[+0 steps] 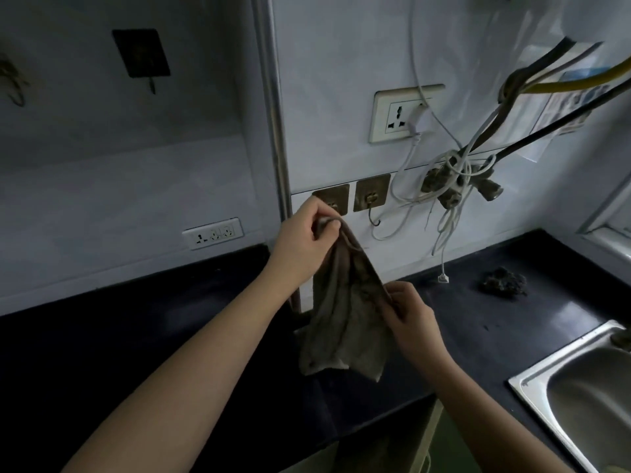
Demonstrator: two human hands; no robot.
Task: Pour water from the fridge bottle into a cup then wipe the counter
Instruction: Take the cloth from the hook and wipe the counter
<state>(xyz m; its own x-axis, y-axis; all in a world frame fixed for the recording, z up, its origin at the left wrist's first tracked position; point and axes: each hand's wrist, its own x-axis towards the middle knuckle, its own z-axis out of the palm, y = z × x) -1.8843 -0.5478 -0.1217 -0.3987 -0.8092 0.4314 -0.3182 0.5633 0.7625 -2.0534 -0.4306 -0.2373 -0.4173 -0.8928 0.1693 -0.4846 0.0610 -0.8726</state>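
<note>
Head view, looking down at a dark counter (170,336) against a pale wall. Left hand (304,240) raised by the wall, fingers curled, pinching the top corner of a grey-brown cloth (345,319) just below a brass hook plate (332,199); whether the cloth's loop sits on that hook cannot be told. Right hand (409,319) lower and nearer, thumb and fingers pinching the cloth's right edge. Cloth stretched on a slant between the two grips, top corner high left, edge running down to the right, the rest hanging loose in folds with its lower hem just above the counter's front part. Second hook plate (371,192) just right of the first, its hook bare. Above, a wall socket (404,114) with a white plug; tangled white cables (454,186) dangling right of the hooks, one end lying on the counter. Low socket strip (212,233) on the wall to the left. Dark scrubber clump (503,283) on the counter to the right, well apart from the cloth. Steel sink (580,387) at the lower right corner, its rim set into the counter. Broad dark counter to the left of the forearms; front edge passing beneath the right forearm.
</note>
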